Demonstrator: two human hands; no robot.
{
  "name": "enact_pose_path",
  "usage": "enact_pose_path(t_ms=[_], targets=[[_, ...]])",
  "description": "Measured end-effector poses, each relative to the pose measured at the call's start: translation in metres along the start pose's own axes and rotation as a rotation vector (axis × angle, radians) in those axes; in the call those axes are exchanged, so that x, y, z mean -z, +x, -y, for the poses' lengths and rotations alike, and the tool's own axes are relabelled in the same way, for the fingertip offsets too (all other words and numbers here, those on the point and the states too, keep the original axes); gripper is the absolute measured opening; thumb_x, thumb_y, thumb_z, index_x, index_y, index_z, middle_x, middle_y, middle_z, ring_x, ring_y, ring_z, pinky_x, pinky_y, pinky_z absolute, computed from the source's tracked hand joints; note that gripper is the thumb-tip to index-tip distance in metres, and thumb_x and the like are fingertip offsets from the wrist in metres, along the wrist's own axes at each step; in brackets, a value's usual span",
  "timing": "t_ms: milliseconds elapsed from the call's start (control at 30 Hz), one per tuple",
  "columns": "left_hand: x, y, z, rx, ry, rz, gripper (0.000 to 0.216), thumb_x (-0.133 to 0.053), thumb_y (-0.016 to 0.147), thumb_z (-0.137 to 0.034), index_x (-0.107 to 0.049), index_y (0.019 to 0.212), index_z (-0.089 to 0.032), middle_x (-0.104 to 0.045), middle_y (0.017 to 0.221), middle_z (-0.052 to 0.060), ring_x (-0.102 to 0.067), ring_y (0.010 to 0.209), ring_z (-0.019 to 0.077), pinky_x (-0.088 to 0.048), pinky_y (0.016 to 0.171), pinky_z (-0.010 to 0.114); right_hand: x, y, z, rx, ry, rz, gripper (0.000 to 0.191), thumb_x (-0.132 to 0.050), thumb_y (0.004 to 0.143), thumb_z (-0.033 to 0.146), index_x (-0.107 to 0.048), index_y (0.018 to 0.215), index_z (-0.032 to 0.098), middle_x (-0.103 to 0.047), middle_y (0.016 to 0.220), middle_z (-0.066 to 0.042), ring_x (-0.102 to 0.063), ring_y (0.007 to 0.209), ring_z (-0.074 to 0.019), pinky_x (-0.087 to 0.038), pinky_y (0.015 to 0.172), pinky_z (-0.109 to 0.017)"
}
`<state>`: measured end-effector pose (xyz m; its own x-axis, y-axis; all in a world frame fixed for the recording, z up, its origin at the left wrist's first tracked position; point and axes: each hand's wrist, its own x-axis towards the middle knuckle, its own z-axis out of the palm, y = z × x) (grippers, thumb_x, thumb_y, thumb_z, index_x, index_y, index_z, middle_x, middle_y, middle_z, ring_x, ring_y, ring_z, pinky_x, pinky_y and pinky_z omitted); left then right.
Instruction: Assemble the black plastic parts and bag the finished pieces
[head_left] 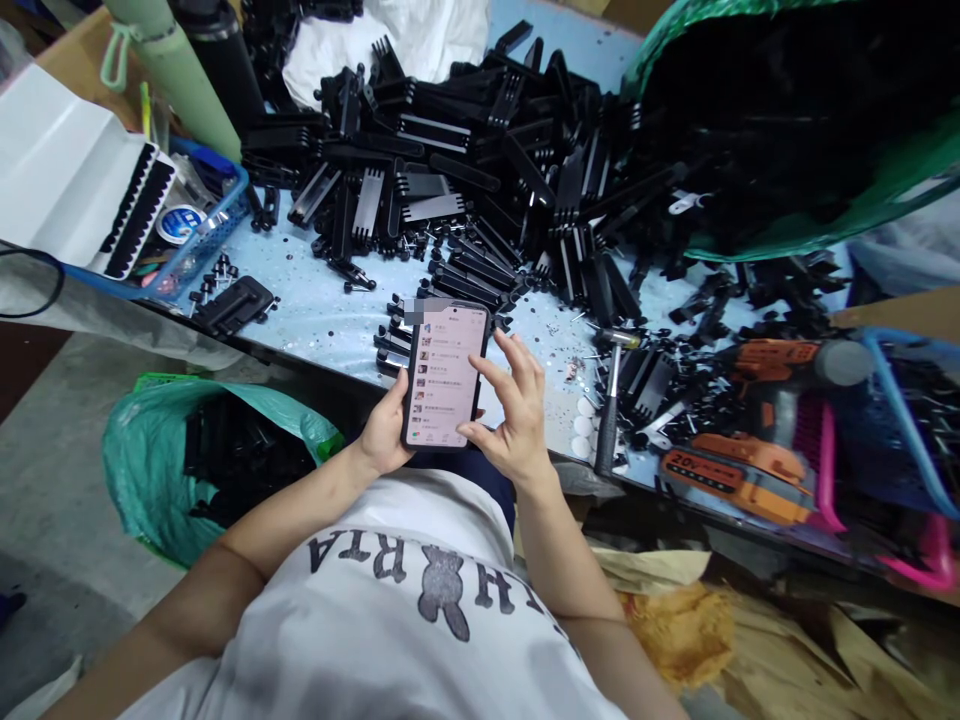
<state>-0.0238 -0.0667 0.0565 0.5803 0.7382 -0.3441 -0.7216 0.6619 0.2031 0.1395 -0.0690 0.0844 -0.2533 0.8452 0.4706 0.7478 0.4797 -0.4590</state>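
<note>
A smartphone (444, 385) with a lit screen showing a list is held upright over my lap, at the front edge of the workbench. My left hand (386, 430) is closed around its lower left side; the fingers behind it are hidden. At the phone's right side is my right hand (517, 410), its thumb and fingers apart and bent, with a fingertip at the screen's right edge and the thumb near the bottom right corner. Several black plastic parts (394, 340) lie just behind the phone.
Black parts (465, 160) are heaped across the blue bench (300, 300). A hammer (611, 400) and an orange cordless drill (750, 430) lie to the right. Green bags (142, 470) of black parts stand lower left and upper right. A blue basket (225, 215) and green bottle (176, 75) stand left.
</note>
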Motion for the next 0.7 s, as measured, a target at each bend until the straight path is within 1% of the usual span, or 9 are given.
enact_pose_path(t_ms=[133,367,467,633,700], targets=[[0.002,0.000,0.002,-0.008,-0.004,-0.004,0.051,-0.032,0.093,-0.047,-0.044,0.133,-0.018,-0.060,0.121,0.008,-0.050,0.119,0.0241,-0.032,0.106,0.039,-0.001,-0.001,0.000,-0.022,0.000,-0.001,0.065,-0.046,0.078,0.064,-0.041,0.131,0.027,-0.030,0.145,-0.009,-0.026,0.133,-0.0349,-0.025,0.104,-0.057],[-0.001,-0.001,0.002,-0.024,-0.007,-0.026,0.050,-0.033,0.092,-0.046,-0.045,0.133,-0.018,-0.061,0.120,0.008,-0.051,0.118,0.0239,-0.033,0.105,0.038,-0.003,-0.005,-0.001,-0.093,0.044,0.016,0.065,-0.050,0.078,0.062,-0.040,0.132,0.029,-0.027,0.146,-0.007,-0.023,0.134,-0.0358,-0.022,0.106,-0.058],[0.000,-0.001,0.002,-0.010,-0.001,-0.011,0.052,-0.032,0.092,-0.048,-0.046,0.132,-0.018,-0.061,0.120,0.008,-0.051,0.118,0.0245,-0.033,0.105,0.039,-0.002,-0.006,-0.001,-0.093,0.040,0.000,0.068,-0.050,0.077,0.063,-0.036,0.135,0.029,-0.025,0.147,-0.007,-0.023,0.134,-0.0362,-0.022,0.106,-0.059],[0.002,-0.001,0.005,0.034,0.018,0.006,0.055,-0.031,0.092,-0.051,-0.049,0.129,-0.015,-0.061,0.119,0.010,-0.050,0.120,0.0253,-0.032,0.106,0.040,-0.002,0.001,0.000,-0.104,-0.014,-0.065,0.080,-0.049,0.075,0.067,-0.025,0.141,0.029,-0.018,0.149,-0.009,-0.021,0.135,-0.0360,-0.023,0.105,-0.059],[0.002,-0.001,0.006,0.025,0.014,-0.001,0.054,-0.030,0.092,-0.050,-0.051,0.128,-0.015,-0.062,0.118,0.009,-0.049,0.120,0.0248,-0.032,0.106,0.039,-0.004,0.005,0.001,-0.107,-0.032,-0.059,0.079,-0.050,0.075,0.066,-0.027,0.140,0.030,-0.016,0.150,-0.008,-0.019,0.135,-0.0361,-0.021,0.105,-0.059]])
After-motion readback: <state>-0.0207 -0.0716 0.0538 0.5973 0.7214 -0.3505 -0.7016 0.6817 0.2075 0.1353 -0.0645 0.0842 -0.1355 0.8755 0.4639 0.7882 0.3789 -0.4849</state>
